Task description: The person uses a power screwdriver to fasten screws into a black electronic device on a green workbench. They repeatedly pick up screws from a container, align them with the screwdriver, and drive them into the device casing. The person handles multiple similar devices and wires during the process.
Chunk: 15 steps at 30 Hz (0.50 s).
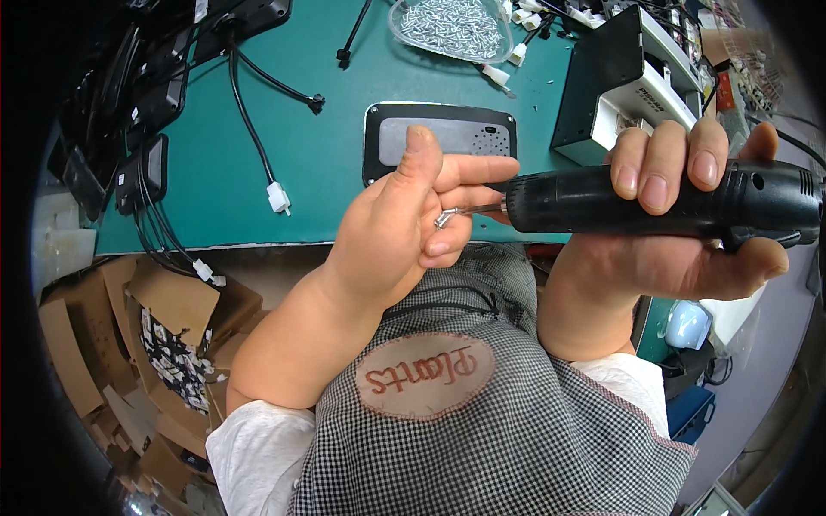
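Observation:
My right hand is wrapped round a black electric screwdriver, which lies level with its bit pointing left. The bit's tip reaches to a few small silver screws in my left hand. Its ring and little fingers curl about those screws, while the index and middle fingers stretch right and the thumb points up. Whether a screw sits on the bit, I cannot tell. Just beyond my left hand, a black-rimmed device with a grey panel rests on the green table, partly hidden by the fingers.
A clear tub of silver screws stands at the back. Black cables with a white connector lie to the left, beside black devices. A black-and-white metal box stands at right. Below the table's left edge are open cardboard boxes.

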Each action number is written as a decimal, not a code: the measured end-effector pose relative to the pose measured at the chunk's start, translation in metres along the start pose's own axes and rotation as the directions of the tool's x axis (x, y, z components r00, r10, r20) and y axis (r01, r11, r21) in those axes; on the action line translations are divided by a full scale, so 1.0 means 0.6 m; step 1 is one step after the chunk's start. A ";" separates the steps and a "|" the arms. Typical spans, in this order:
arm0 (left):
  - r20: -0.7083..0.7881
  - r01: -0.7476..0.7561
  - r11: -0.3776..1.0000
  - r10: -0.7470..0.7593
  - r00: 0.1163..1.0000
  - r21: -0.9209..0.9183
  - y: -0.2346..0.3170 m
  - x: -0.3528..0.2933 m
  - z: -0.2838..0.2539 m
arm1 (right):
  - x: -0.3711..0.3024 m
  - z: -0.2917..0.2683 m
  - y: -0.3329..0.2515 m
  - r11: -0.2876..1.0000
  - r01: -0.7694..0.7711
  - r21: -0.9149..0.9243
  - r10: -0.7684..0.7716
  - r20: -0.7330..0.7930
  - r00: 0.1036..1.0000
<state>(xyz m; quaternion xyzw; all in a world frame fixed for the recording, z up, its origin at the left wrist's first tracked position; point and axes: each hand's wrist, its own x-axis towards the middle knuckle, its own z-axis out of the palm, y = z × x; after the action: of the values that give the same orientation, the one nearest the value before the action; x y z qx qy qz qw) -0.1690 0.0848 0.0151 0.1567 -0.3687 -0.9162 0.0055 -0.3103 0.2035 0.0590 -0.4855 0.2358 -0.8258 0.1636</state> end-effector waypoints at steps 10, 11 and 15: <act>0.016 0.024 0.999 -0.024 1.000 0.032 -0.014 -0.012 -0.020 | 0.008 -0.005 -0.012 0.999 0.021 -0.027 -0.021 -0.018 1.000; 0.023 0.031 0.999 -0.031 0.999 0.007 -0.015 -0.011 -0.028 | 0.009 -0.004 -0.012 1.000 0.023 -0.021 -0.024 -0.037 0.999; 0.035 0.036 0.999 -0.035 0.999 -0.024 -0.021 -0.010 -0.037 | 0.008 -0.001 -0.018 1.000 0.027 -0.004 -0.027 -0.086 0.996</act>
<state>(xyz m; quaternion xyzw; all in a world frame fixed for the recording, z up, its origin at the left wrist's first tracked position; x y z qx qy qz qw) -0.1555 0.0795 -0.0068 0.1472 -0.3548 -0.9232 -0.0153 -0.3133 0.2101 0.0682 -0.4526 0.2373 -0.8479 0.1415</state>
